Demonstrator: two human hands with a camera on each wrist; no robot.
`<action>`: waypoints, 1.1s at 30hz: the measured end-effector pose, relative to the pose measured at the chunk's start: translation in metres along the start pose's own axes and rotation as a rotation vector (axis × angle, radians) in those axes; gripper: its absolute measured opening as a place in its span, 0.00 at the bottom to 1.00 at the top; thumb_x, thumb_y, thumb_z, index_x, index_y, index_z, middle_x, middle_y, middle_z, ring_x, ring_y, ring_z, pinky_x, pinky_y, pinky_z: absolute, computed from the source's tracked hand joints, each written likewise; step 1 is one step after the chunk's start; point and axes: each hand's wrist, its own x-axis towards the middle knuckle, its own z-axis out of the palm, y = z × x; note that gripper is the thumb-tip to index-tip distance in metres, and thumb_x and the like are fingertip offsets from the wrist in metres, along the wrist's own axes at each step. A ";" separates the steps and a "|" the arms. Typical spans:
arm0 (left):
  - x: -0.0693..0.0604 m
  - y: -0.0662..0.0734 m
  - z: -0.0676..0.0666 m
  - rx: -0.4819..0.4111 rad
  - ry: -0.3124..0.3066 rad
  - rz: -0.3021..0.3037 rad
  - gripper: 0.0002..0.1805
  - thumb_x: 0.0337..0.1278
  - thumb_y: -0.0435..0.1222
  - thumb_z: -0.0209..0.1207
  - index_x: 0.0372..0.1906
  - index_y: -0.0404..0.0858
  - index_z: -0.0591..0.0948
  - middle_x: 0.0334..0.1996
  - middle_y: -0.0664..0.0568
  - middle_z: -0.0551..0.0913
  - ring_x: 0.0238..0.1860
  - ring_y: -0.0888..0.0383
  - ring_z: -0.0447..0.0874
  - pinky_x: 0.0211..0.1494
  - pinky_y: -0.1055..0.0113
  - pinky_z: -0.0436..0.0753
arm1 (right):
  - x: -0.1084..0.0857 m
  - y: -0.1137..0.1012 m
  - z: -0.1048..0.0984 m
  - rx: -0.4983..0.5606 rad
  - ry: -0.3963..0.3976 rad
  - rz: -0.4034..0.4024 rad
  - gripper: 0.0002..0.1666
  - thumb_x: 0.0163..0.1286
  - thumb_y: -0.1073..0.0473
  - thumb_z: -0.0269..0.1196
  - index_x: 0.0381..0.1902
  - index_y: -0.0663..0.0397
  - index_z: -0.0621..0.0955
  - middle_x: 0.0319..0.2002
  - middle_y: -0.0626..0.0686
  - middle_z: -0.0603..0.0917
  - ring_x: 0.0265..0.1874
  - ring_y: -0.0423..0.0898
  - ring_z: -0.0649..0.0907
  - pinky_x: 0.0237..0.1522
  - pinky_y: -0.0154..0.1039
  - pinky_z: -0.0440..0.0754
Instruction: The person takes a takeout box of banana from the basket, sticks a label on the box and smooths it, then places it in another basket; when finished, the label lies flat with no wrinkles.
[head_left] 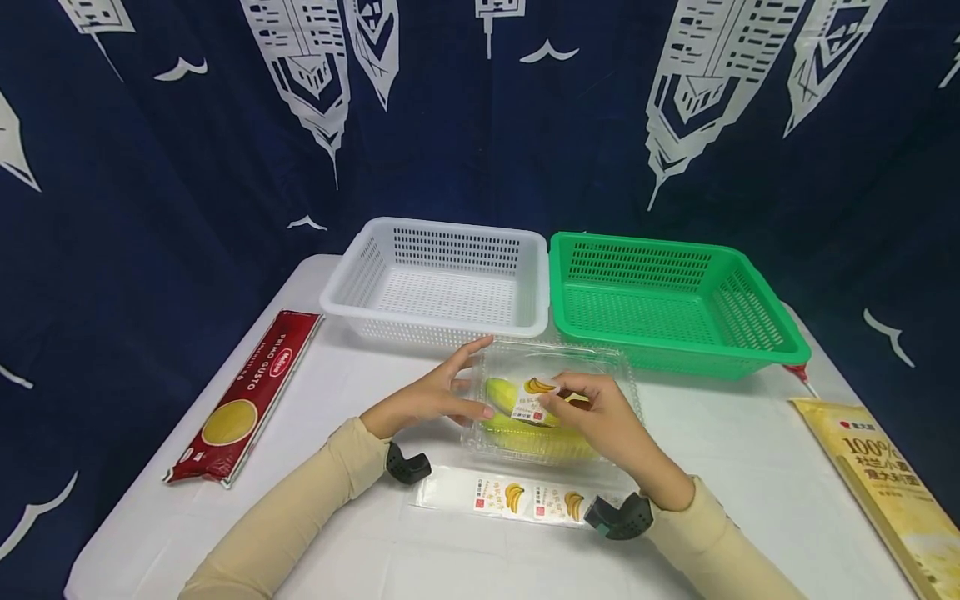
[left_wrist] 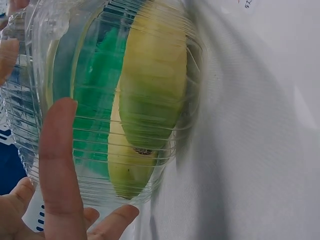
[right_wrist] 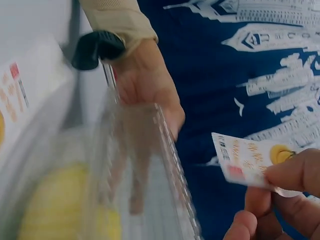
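Note:
A clear plastic clamshell box (head_left: 555,354) with yellow-green bananas (left_wrist: 152,75) inside sits at the middle of the table. At the box's left side is my left hand (head_left: 431,393), fingers spread and fairly straight; in the left wrist view its thumb (left_wrist: 60,165) lies along the ribbed wall. My right hand (head_left: 603,417) pinches a white sticker (right_wrist: 245,157) with a banana picture between thumb and finger, above the lid. A backing strip (head_left: 450,487) with more banana stickers lies flat in front of the box, partly under the right wrist.
Behind the box stand a white basket (head_left: 435,325) and a green basket (head_left: 675,354), side by side. A red spaghetti packet (head_left: 251,392) lies on the left of the table, a yellow packet (head_left: 881,475) at the right edge. A patterned dark blue cloth (head_left: 480,150) hangs behind.

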 end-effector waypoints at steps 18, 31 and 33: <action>0.000 -0.001 0.001 0.000 -0.018 -0.010 0.62 0.63 0.31 0.73 0.90 0.58 0.45 0.87 0.34 0.40 0.81 0.18 0.45 0.48 0.52 0.89 | 0.014 0.020 -0.047 -0.118 -0.038 0.161 0.21 0.73 0.69 0.69 0.59 0.75 0.78 0.32 0.55 0.85 0.24 0.45 0.78 0.30 0.41 0.83; 0.000 0.000 0.002 0.001 -0.001 -0.021 0.63 0.61 0.30 0.73 0.90 0.60 0.45 0.87 0.35 0.41 0.81 0.18 0.45 0.48 0.54 0.89 | 0.020 0.022 -0.046 -0.193 -0.045 0.233 0.19 0.72 0.67 0.71 0.54 0.73 0.79 0.29 0.52 0.88 0.27 0.52 0.85 0.35 0.42 0.85; 0.000 0.000 0.002 0.006 -0.001 -0.020 0.63 0.61 0.31 0.73 0.90 0.60 0.45 0.87 0.34 0.40 0.81 0.18 0.45 0.48 0.54 0.89 | 0.020 0.023 -0.046 -0.212 -0.034 0.240 0.19 0.72 0.66 0.72 0.54 0.72 0.79 0.29 0.52 0.89 0.28 0.51 0.86 0.36 0.42 0.86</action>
